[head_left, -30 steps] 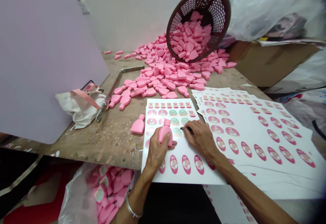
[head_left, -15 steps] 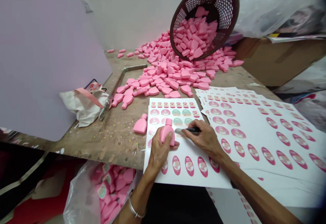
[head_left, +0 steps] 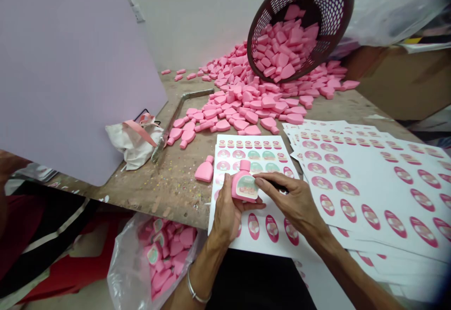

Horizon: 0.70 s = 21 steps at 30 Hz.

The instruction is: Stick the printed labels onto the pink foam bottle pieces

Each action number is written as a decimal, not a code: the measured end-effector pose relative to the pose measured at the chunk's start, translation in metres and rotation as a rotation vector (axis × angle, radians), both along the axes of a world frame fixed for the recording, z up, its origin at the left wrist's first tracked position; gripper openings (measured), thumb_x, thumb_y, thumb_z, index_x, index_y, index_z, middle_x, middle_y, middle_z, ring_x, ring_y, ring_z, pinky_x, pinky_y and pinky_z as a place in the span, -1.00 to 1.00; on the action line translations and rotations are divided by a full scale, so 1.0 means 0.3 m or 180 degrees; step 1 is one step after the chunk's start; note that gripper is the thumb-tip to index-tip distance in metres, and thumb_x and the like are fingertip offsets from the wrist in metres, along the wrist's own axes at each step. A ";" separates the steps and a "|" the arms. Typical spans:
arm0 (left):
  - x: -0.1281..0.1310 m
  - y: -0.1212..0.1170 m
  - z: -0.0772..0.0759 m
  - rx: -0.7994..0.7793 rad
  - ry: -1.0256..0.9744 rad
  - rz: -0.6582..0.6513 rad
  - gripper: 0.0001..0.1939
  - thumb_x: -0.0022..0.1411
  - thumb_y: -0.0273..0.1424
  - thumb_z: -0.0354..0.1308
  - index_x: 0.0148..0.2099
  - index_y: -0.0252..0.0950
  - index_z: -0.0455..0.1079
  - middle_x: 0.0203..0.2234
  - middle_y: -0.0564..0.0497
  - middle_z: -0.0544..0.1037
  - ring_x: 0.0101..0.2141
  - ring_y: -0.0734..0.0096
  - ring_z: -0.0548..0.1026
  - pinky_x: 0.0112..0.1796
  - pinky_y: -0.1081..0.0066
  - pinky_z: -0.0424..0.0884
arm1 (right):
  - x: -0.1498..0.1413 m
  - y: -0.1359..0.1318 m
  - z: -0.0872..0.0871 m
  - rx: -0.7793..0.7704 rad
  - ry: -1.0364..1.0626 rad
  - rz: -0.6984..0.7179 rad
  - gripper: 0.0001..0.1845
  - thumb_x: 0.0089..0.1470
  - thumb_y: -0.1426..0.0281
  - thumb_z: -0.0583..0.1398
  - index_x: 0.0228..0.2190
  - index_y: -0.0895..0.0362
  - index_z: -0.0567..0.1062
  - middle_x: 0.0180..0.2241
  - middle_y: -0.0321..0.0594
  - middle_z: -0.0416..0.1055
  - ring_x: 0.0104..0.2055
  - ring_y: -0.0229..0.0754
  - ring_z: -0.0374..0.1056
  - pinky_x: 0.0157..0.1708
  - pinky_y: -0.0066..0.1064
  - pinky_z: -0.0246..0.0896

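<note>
My left hand (head_left: pixel 225 211) grips a pink bottle-shaped piece (head_left: pixel 244 166) upright, thumb along its side and fingers under it. A green arched sticker (head_left: pixel 247 187) lies over the front of this piece. At the sticker's right edge are the fingertips of my right hand (head_left: pixel 287 195), closed around a slim black tool (head_left: pixel 281 188) that is mostly hidden in the grip. Below both hands is a white sticker sheet (head_left: pixel 220 225) with pink and green labels. One more pink bottle-shaped piece (head_left: pixel 204 171) lies just left of the sheet.
A brown mesh basket (head_left: pixel 347 0) lies tipped over, with pink pieces (head_left: pixel 243 91) spilling across the table. More sticker sheets (head_left: pixel 369 178) spread at right. A bent metal bar (head_left: pixel 179 110) and white cloth bag (head_left: pixel 130 143) are at left. Below hangs a plastic bag (head_left: pixel 123 267) of pieces.
My right hand brought the green sticker from beside the bottle-shaped piece onto its front. The left hand turned that piece slightly. The black tool's tip has tucked back into the hand; the view shifted.
</note>
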State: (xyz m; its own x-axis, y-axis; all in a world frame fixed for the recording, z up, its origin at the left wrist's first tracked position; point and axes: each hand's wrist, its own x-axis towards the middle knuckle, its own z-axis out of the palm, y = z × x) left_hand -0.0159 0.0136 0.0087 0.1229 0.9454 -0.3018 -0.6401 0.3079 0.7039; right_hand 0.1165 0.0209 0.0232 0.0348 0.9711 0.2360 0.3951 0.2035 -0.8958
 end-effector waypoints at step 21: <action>-0.002 -0.003 0.003 -0.0003 -0.0034 0.0040 -0.42 0.28 0.01 -0.08 -0.04 -0.40 0.44 -0.38 -0.13 0.59 -0.35 0.26 0.57 -0.26 0.22 0.54 | -0.021 -0.001 -0.005 0.0287 -0.0212 -0.0174 -0.80 0.05 0.21 0.24 -0.31 0.02 0.59 -0.32 -0.26 0.54 -0.24 -0.15 0.40 -0.20 -0.27 0.31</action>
State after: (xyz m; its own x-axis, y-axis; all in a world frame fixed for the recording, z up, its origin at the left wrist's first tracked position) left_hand -0.0167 0.0127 0.0096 0.1142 0.9467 -0.3013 -0.6514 0.3004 0.6968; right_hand 0.1103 0.0206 0.0217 0.0683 0.9429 0.3259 0.4659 0.2587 -0.8462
